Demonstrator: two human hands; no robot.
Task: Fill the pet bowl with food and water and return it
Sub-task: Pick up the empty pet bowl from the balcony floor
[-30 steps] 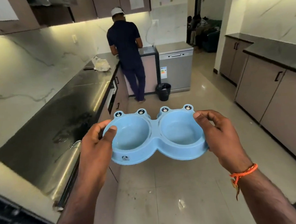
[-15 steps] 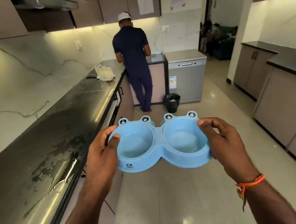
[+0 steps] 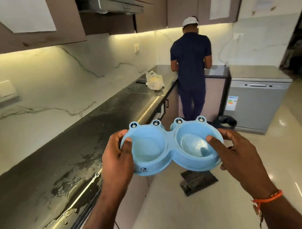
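A light blue double pet bowl (image 3: 169,148) with frog eyes on its far rim is carried level in front of me, over the floor beside the counter. My left hand (image 3: 117,159) grips its left end, thumb over the rim. At the right end, my right hand (image 3: 236,151) grips the bowl, thumb inside the right basin. Both basins hold no food; the right one has a wet sheen.
A long dark counter (image 3: 64,165) with water puddles runs along the left. A person (image 3: 190,67) stands at its far end, back turned. A tied plastic bag (image 3: 154,81) sits on the counter. A grey dishwasher (image 3: 256,98), a black bin (image 3: 225,121) and a dark floor mat (image 3: 197,180) lie ahead.
The view has moved forward along the counter and swung left. The bowl stays gripped at both ends. A floor mat has come into view under the bowl.
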